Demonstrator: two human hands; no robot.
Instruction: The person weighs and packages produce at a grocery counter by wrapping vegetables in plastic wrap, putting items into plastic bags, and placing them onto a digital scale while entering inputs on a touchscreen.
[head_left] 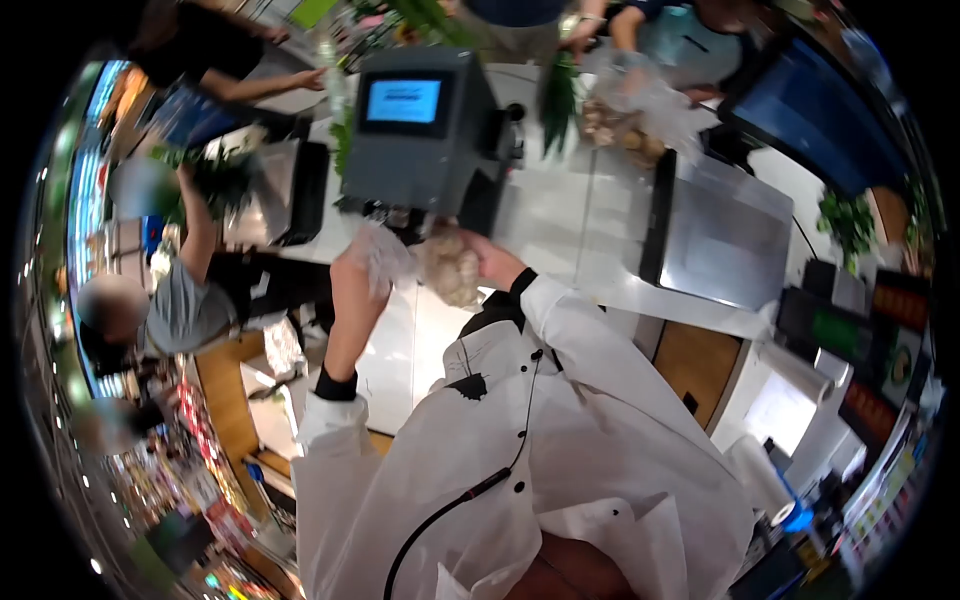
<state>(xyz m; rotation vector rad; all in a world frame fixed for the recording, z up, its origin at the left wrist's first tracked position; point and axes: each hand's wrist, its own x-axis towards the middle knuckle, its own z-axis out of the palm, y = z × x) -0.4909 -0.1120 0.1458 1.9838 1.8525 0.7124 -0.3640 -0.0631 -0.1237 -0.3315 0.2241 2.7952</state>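
Note:
In the middle of the head view, a clear plastic bag of pale, round produce (452, 270) hangs just below the front of a grey machine (420, 165) with a lit blue screen. I cannot tell whether the produce is garlic or mushrooms. My right hand (492, 260) grips the bag's filled part from the right. Loose, bunched plastic (385, 258) is pinched in my left hand (352, 285), close to the machine's lower front. The left fingers are partly covered by this plastic.
A metal scale plate (725, 230) lies right of the machine, beside a dark monitor (815, 105). Another bag of produce (630, 120) and green leaves (560, 105) are on the white counter (550, 235). Other people's hands reach in from the far side; a person (190, 300) stands at left.

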